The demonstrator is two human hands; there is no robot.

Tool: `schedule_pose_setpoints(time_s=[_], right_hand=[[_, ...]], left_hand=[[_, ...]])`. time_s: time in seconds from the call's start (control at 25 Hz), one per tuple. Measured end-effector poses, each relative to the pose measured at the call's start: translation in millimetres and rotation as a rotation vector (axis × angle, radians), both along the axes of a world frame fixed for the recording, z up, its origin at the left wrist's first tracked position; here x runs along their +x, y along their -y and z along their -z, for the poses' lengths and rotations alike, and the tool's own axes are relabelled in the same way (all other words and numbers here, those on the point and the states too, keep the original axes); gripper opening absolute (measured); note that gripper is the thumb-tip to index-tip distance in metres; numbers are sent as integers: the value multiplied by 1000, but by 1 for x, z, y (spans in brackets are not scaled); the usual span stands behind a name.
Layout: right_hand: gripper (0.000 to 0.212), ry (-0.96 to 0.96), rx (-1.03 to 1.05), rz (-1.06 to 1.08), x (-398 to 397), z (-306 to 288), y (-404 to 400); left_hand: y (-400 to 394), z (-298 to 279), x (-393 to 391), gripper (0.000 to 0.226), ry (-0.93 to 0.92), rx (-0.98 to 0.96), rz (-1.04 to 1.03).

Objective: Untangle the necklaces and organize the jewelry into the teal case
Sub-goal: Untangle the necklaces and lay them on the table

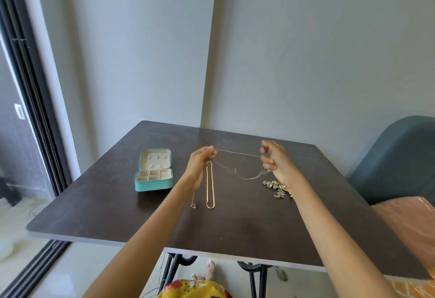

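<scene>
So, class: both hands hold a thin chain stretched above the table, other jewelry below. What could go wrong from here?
1. The thin chain is pulled taut between the left hand and right hand; a harder pull might snap it or tighten a knot.
2. Its slack loop hangs close above the gold chain and could re-tangle with it.
3. The right forearm lies over the earring pile and might sweep pieces off.

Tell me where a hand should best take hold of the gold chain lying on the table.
Probably at the clasp end of the gold chain, the far end by the left hand, pinching from above. It lies flat as a narrow, straight doubled loop, so lifting one end should let it hang untangled.
</scene>
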State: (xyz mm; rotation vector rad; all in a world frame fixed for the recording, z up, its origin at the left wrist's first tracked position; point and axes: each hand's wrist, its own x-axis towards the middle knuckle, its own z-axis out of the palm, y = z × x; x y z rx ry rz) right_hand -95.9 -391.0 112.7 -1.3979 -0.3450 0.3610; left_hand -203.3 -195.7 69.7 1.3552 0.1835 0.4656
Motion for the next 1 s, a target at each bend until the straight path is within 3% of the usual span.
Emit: schedule_pose_setpoints(time_s=[0.16,0.28,0.4,0.48,0.6,0.76,0.88,1.0], right_hand=[[14,29,-183,24,1,13,11],[12,93,-390,-18,-4,17,10],[32,189,-635,-84,-8,17,9],[44,222,-675,-98,-9,17,9],[47,200,-498,-99,-7,19,8],[41,-22,6,-123,-2,18,3],[38,-85,228,-121,1,7,-2],[33,-50,292,-173,-1,-11,-9]], left_hand=[[-11,-3,-2,32,82,-422,-17],[-7,-3,-2,33,123,-570,32],[-3,-3,2,31,126,-642,21],[-2,0,4,31,122,-663,9],[-7,8,5,32,92,-679,-20],[-13,19,3,40,51,-618,-26],[-17,19,0,44,3,-362,80],[-21,16,-5,32,-24,-149,265]])
